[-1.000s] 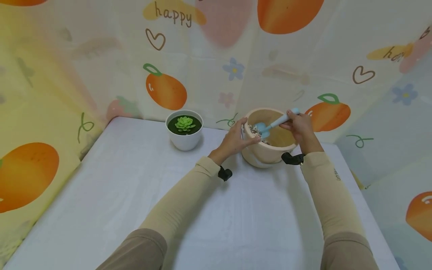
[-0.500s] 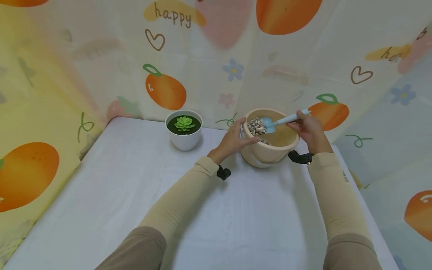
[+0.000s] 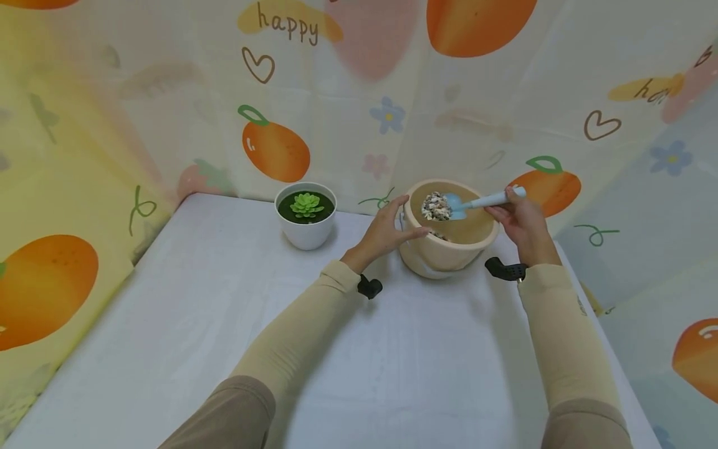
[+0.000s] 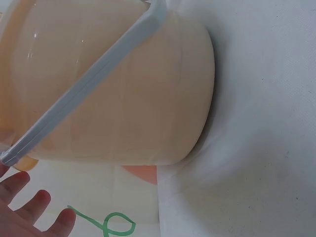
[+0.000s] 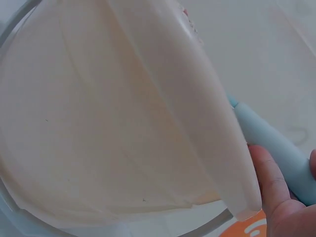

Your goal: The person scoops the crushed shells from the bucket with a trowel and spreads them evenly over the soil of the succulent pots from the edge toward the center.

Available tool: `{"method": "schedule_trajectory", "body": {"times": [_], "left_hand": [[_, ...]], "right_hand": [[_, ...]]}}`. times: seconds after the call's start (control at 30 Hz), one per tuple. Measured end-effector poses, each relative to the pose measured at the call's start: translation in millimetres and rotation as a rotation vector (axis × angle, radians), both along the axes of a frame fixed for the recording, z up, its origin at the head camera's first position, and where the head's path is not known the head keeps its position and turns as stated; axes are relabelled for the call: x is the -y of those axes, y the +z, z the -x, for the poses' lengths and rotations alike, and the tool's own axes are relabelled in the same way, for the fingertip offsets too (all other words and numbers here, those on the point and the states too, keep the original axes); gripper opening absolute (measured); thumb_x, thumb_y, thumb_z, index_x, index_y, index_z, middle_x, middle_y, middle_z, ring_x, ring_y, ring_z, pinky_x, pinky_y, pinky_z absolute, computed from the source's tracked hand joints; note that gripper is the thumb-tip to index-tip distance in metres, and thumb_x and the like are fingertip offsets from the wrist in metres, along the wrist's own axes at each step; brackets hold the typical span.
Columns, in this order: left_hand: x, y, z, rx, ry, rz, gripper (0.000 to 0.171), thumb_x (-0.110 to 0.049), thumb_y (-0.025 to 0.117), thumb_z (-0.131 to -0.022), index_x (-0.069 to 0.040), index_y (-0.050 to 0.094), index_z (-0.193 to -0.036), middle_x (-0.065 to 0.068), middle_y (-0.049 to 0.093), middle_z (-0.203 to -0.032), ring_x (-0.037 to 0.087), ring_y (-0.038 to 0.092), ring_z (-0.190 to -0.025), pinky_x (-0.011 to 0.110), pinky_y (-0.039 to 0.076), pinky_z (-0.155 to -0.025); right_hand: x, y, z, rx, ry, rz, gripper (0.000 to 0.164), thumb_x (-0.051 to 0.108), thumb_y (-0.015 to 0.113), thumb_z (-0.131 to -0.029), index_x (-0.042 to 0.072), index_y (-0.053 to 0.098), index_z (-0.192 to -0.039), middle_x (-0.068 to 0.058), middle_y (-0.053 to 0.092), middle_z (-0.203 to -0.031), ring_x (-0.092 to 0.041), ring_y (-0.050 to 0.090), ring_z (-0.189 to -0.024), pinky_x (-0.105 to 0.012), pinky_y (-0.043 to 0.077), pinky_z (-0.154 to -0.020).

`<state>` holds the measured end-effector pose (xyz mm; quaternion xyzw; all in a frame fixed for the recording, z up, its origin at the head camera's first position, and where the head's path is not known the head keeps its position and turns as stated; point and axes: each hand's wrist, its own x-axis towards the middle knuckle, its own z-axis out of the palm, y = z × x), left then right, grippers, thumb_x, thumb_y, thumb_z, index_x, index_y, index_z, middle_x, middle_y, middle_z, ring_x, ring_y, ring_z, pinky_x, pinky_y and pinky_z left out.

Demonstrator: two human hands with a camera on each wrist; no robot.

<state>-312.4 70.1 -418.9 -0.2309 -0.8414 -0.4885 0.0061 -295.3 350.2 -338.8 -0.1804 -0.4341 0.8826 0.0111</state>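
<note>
A cream bucket (image 3: 443, 254) stands at the back right of the table, its grey bail handle (image 4: 89, 86) hanging down its side. My left hand (image 3: 383, 229) rests against the bucket's left rim, thumb on the front edge and fingers spread along the side. In the left wrist view, several extended fingers (image 4: 34, 205) show beside the bucket. My right hand (image 3: 526, 226) grips the light blue handle of a small trowel (image 3: 489, 200) over the right rim. Mixed pebbles (image 3: 436, 206) fill its blade, which is over the bucket's mouth. More pebbles show inside, near the front rim.
A white pot (image 3: 307, 232) with a green succulent (image 3: 306, 206) stands to the left of the bucket. White cloth covers the table (image 3: 224, 293). A fruit-printed curtain (image 3: 348, 125) hangs close behind and at both sides.
My right hand has drawn the trowel rightward, and its blade, earlier dug in at the left inside the bucket, now carries a heap of pebbles. The left hand has stayed at the rim.
</note>
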Motion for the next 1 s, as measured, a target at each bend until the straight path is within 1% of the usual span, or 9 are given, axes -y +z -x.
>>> {"method": "schedule_trajectory", "body": {"times": [0.1, 0.2, 0.4, 0.57, 0.7, 0.83, 1.0], "left_hand": [[1.2, 0.6, -0.8, -0.002, 0.001, 0.005, 0.092, -0.049, 0.075, -0.081, -0.01, 0.03, -0.152, 0.006, 0.035, -0.157, 0.023, 0.03, -0.147, 0.041, 0.029, -0.119], [2.5, 0.5, -1.7, 0.0, 0.0, 0.01, 0.093, -0.05, 0.074, -0.081, -0.01, 0.031, -0.152, 0.007, 0.035, -0.157, 0.024, 0.03, -0.147, 0.042, 0.029, -0.119], [4.3, 1.6, -2.3, 0.003, -0.001, 0.017, 0.091, -0.051, 0.074, -0.081, -0.009, 0.032, -0.151, 0.007, 0.037, -0.156, 0.026, 0.032, -0.145, 0.045, 0.031, -0.118], [5.7, 1.5, -2.8, -0.004, -0.006, 0.035, 0.09, -0.05, 0.074, -0.082, -0.009, 0.033, -0.151, 0.008, 0.037, -0.156, 0.028, 0.033, -0.145, 0.046, 0.031, -0.117], [6.2, 1.3, -3.5, -0.017, -0.013, 0.047, 0.09, -0.05, 0.074, -0.082, -0.007, 0.033, -0.151, 0.009, 0.037, -0.156, 0.029, 0.032, -0.145, 0.046, 0.031, -0.117], [7.4, 3.8, -4.0, -0.033, -0.012, 0.058, 0.09, -0.049, 0.074, -0.083, -0.007, 0.033, -0.151, 0.01, 0.038, -0.156, 0.03, 0.033, -0.145, 0.046, 0.03, -0.118], [10.4, 5.5, -4.2, -0.036, -0.007, 0.067, 0.088, -0.048, 0.074, -0.083, -0.008, 0.034, -0.151, 0.009, 0.038, -0.155, 0.029, 0.033, -0.145, 0.046, 0.03, -0.118]], "right_hand": [[0.5, -0.1, -2.4, -0.006, -0.022, 0.016, 0.011, 0.015, 0.058, -0.095, 0.006, 0.059, -0.101, -0.013, 0.069, -0.081, -0.026, 0.073, -0.077, -0.042, 0.053, -0.082], [1.2, -0.3, -4.0, -0.008, -0.033, 0.004, 0.012, 0.016, 0.059, -0.094, 0.007, 0.061, -0.102, -0.012, 0.069, -0.083, -0.025, 0.073, -0.079, -0.04, 0.053, -0.083], [3.2, -0.3, -7.1, -0.013, -0.045, -0.014, 0.014, 0.018, 0.059, -0.094, 0.007, 0.061, -0.104, -0.011, 0.07, -0.083, -0.023, 0.074, -0.084, -0.037, 0.05, -0.088], [5.5, 0.7, -9.3, -0.022, -0.051, -0.01, 0.014, 0.018, 0.058, -0.095, 0.007, 0.061, -0.105, -0.01, 0.07, -0.083, -0.023, 0.074, -0.084, -0.037, 0.053, -0.085], [6.6, 1.0, -9.8, -0.027, -0.059, -0.007, 0.014, 0.017, 0.059, -0.095, 0.008, 0.061, -0.105, -0.011, 0.07, -0.083, -0.024, 0.074, -0.083, -0.037, 0.053, -0.083], [7.7, 2.6, -10.1, -0.03, -0.066, 0.002, 0.015, 0.016, 0.06, -0.093, 0.008, 0.062, -0.106, -0.01, 0.07, -0.084, -0.024, 0.074, -0.083, -0.037, 0.052, -0.085], [9.6, 5.2, -11.1, -0.053, -0.066, 0.014, 0.015, 0.015, 0.061, -0.093, 0.008, 0.063, -0.106, -0.011, 0.071, -0.085, -0.025, 0.075, -0.083, -0.038, 0.051, -0.085]]}}
